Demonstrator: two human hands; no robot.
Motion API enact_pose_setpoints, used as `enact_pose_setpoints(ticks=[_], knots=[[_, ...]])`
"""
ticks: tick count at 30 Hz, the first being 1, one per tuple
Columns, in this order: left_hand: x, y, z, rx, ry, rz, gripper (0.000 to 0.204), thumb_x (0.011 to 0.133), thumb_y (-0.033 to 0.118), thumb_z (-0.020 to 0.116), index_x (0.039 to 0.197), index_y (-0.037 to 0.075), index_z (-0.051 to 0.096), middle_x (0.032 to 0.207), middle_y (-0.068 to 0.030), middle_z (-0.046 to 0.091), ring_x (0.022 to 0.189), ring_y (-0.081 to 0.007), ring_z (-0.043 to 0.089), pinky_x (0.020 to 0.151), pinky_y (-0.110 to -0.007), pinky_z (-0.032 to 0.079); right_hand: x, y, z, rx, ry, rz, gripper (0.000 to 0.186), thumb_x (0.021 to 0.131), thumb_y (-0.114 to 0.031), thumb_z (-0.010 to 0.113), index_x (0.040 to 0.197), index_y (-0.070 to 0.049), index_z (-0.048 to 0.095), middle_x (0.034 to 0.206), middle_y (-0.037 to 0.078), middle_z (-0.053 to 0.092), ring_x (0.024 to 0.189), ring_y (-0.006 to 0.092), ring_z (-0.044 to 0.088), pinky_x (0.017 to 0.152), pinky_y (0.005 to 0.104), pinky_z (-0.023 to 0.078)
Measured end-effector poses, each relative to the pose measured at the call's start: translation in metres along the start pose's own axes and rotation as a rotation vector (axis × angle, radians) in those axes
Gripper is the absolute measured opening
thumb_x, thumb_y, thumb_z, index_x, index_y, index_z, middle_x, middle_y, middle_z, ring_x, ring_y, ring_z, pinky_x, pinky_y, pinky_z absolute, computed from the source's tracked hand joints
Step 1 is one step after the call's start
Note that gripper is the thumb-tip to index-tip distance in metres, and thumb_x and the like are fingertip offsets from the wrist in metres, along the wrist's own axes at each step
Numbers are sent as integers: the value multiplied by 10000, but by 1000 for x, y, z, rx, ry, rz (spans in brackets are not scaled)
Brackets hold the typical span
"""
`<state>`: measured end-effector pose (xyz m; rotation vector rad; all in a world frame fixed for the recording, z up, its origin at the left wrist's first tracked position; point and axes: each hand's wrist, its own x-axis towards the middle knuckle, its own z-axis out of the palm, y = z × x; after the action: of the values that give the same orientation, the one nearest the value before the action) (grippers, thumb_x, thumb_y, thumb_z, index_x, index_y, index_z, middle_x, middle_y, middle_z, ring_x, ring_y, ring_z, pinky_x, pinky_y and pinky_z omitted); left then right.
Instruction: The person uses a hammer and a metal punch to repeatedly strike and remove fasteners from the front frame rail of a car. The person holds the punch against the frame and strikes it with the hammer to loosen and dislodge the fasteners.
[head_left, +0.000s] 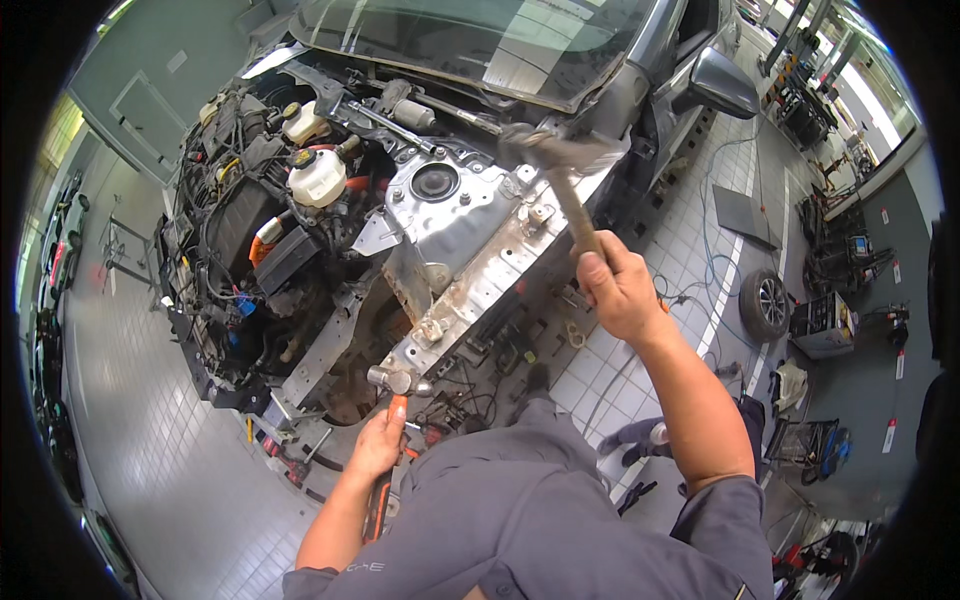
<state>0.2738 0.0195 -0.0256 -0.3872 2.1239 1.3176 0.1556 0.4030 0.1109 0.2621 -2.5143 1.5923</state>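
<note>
My right hand [610,280] is closed round the wooden handle of a hammer [565,195], raised over the right end of the bare metal rail [470,285] of a partly stripped car; the hammer's head is blurred by motion. My left hand [380,440] grips an orange-handled hammer [398,380], its steel head at the lower left end of that rail, touching it or very near. Below this hand is another orange-and-black handle [378,505], partly hidden. Above the rail is the silver strut tower [425,205].
The engine [240,220] with white reservoirs fills the car's front. The windscreen [470,40] and mirror [720,85] lie beyond. Rightward are hoses, a loose wheel [762,305], a battery [822,325] and parts. Another person's dark-clad leg [640,440] shows beside me. Tools lie below the rail.
</note>
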Motion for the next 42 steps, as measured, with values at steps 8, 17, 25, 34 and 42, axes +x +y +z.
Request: enact_pose_setpoints(ticks=[8, 17, 25, 34, 42], knots=[[20, -26, 6, -12, 17, 55, 508, 1003, 559, 428, 905, 65, 497, 623, -28, 507, 473, -131, 474, 458, -290, 409, 8, 29, -2, -149, -21, 329, 387, 1018, -371, 512, 992, 3, 605, 641, 60, 560, 596, 141, 530, 581, 315, 458], [10, 9, 12, -79, 47, -19, 511, 1009, 508, 453, 823, 38, 529, 592, -29, 528, 491, -139, 509, 486, -320, 432, 13, 77, -12, -218, 7, 403, 446, 1040, -456, 405, 896, -56, 538, 587, 13, 504, 441, 104, 445, 433, 262, 372], [19, -8, 6, -62, 20, 15, 470, 1012, 516, 443, 891, 66, 504, 607, -30, 509, 453, -126, 483, 439, -291, 404, 33, -7, -17, 32, 120, 77, 460, 1035, -448, 440, 853, -34, 526, 575, 16, 492, 494, 89, 449, 466, 268, 356], [10, 3, 5, -39, 90, -3, 491, 1004, 497, 472, 856, 37, 560, 618, -34, 563, 532, -141, 532, 517, -327, 436, 34, -29, -23, 61, 79, 300, 467, 1025, -451, 470, 857, -19, 524, 609, 16, 513, 554, 130, 488, 529, 313, 414], [16, 1, 3, -80, 53, -1, 482, 999, 500, 483, 868, 43, 566, 611, -27, 551, 513, -137, 516, 497, -318, 432, 8, 24, -18, -181, 66, 547, 525, 1024, -481, 437, 844, -4, 564, 650, 68, 568, 609, 177, 557, 585, 331, 459]])
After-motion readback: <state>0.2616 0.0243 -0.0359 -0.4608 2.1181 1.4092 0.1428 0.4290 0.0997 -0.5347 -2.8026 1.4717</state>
